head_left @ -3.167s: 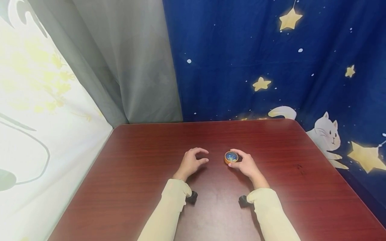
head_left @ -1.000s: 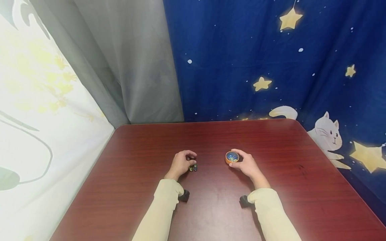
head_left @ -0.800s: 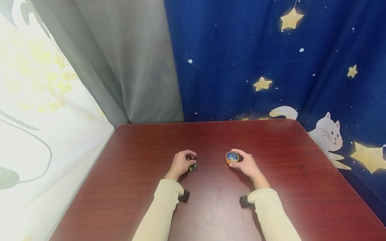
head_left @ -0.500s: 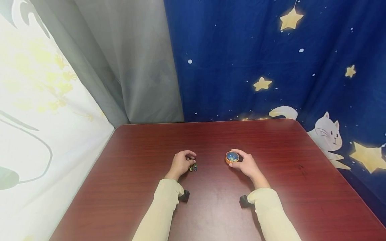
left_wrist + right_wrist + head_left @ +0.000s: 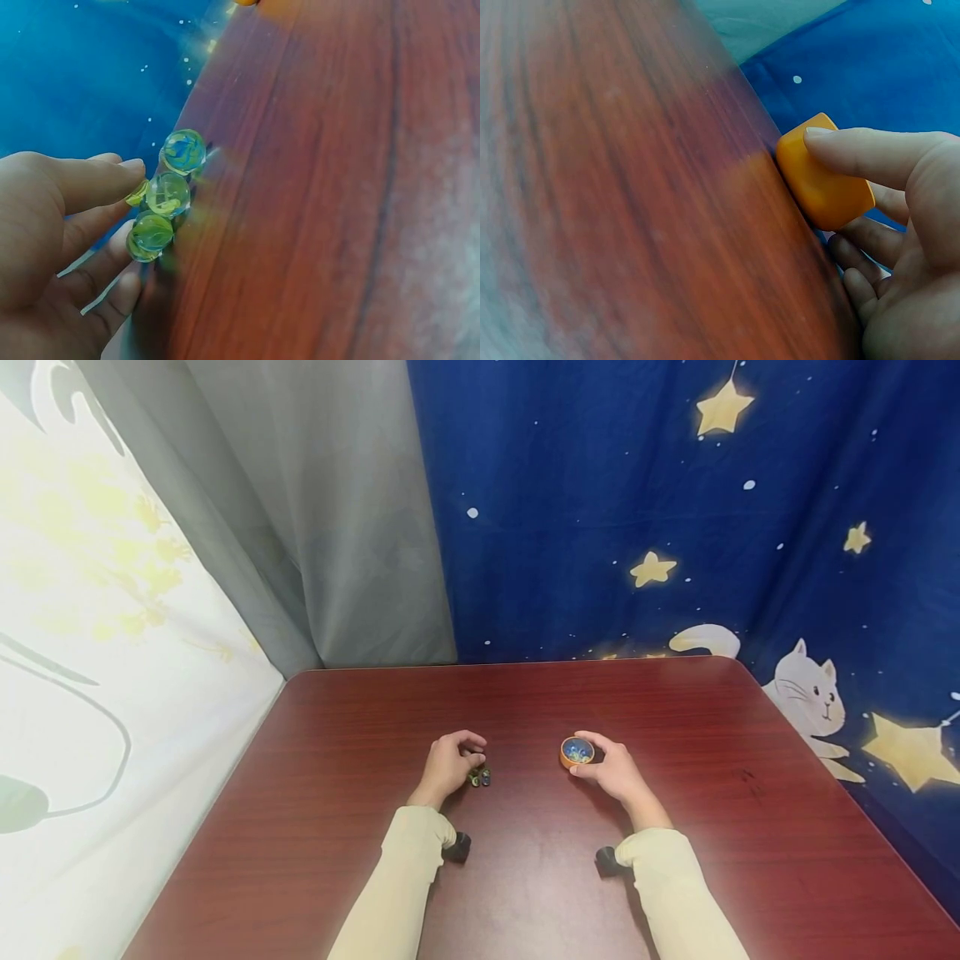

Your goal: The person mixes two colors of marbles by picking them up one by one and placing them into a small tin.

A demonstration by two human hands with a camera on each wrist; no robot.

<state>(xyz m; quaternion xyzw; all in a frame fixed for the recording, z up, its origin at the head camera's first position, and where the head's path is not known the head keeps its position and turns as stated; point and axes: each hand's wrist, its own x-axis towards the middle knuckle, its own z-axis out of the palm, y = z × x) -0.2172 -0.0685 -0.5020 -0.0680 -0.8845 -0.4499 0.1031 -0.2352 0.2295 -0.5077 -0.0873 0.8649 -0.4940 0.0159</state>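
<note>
My left hand (image 5: pixel 448 766) is at the left of several clear glass marbles (image 5: pixel 481 777), its thumb and fingers spread around their near side. In the left wrist view, green, yellow and blue swirled marbles (image 5: pixel 168 195) sit in a close row on the table, and a further yellow one (image 5: pixel 137 193) is partly hidden by the thumb tip. My right hand (image 5: pixel 617 772) grips a small orange bowl (image 5: pixel 566 762) from the right, thumb at the near side and fingers at the far side. Glassy blue and whitish marbles show inside the bowl.
Both hands work over a reddish-brown wooden table (image 5: pixel 525 843) with rounded far corners. A dark blue star curtain (image 5: pixel 570 527) and a grey curtain (image 5: pixel 360 527) hang behind it. Pale patterned cloth (image 5: pixel 135 735) hangs along the left side.
Compared with about three seconds ago, my left hand has moved left, away from the bowl, uncovering marbles. Over the last half second it has shifted slightly up. The right hand stays around the bowl.
</note>
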